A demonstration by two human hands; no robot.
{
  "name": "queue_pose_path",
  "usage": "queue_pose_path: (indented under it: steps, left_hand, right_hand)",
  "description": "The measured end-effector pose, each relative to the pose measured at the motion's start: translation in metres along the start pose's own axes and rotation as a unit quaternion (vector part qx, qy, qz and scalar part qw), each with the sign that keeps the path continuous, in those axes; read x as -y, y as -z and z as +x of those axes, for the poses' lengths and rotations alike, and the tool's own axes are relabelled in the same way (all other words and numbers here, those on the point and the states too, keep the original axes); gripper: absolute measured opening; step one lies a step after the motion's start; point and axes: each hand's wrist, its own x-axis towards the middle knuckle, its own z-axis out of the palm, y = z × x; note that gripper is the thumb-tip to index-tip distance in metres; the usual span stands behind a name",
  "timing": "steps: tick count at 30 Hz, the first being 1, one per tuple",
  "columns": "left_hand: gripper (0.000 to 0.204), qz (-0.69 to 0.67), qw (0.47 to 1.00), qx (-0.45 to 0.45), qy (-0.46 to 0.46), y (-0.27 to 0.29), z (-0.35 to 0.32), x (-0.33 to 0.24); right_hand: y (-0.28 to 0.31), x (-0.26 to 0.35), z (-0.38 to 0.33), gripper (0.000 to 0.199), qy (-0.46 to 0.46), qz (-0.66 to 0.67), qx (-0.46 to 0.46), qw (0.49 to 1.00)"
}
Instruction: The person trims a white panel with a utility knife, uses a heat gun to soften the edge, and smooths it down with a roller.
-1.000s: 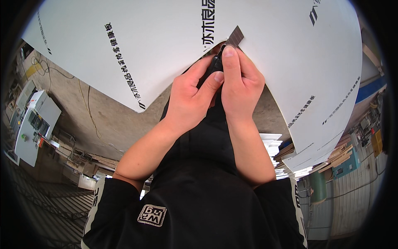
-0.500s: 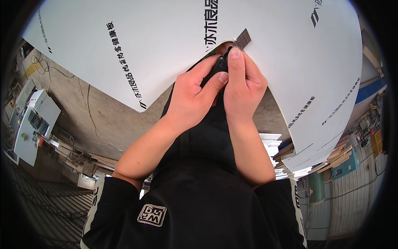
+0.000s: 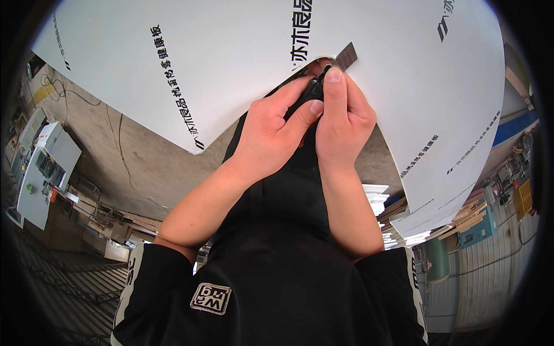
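Observation:
A black snap-off utility knife (image 3: 314, 88) is held between my two hands, over the near edge of a large white board (image 3: 231, 52). Its scored blade (image 3: 347, 56) sticks out well past the fingers, pointing up and to the right over the white surface. My left hand (image 3: 270, 131) is closed round the dark handle, thumb lying along it. Closed as well, my right hand (image 3: 344, 124) pinches the front end near the base of the blade, with its thumb on top. Much of the handle is hidden by the fingers.
The board bears lines of dark print and spreads wide, its near edge curving in the fisheye picture. Beyond it on the left stands a grey-white machine (image 3: 51, 167), with a loose cable (image 3: 118, 147) across the concrete floor. White strips (image 3: 375, 199) are stacked at the right.
Both hands and the knife have shifted slightly to the right in the picture. My grip on the knife looks the same, and the blade stays extended.

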Motion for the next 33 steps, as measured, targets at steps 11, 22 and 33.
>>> queue_pose_path:
  steps: [11,22,33]
  left_hand:
    - [0.033,-0.040,0.999,-0.010,0.007,-0.004,-0.001,0.002]
    - [0.037,-0.046,0.999,-0.022,0.008,-0.007,-0.003,0.004]
    - [0.036,-0.037,0.999,-0.034,0.000,-0.010,-0.004,0.007]
  right_hand:
    - [-0.001,0.004,0.002,0.033,-0.003,-0.008,0.005,1.000]
    - [0.001,0.003,0.002,0.030,-0.017,-0.014,0.021,1.000]
    - [0.002,0.006,0.002,0.026,-0.035,-0.003,0.031,0.999]
